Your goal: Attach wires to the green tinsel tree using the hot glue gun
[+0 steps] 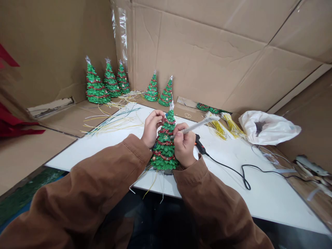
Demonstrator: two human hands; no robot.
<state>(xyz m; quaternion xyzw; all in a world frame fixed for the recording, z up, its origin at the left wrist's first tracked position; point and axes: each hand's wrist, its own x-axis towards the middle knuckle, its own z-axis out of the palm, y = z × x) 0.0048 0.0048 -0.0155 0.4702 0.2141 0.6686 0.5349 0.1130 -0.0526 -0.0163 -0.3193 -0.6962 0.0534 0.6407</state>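
A small green Christmas tree (pixel 166 147) with red garlands and a clear star on top stands upright at the front edge of the white board. On its right side, my right hand (pixel 184 143) is closed round a thin whitish stick (pixel 197 125), whose lower tip points at the tree's branches. My left hand (pixel 153 128) is at the tree's upper left, thumb and fingers pinched together; what they hold, if anything, is too small to make out. Wires stick out from under the tree's base.
Behind stand several finished-looking trees (pixel 94 84) by cardboard walls. Loose wires (pixel 114 124) lie at the left. A black corded tool (pixel 200 145), yellow and white wire bundles (pixel 223 126) and a white plastic bag (pixel 269 128) are at the right of the white board (pixel 228 193).
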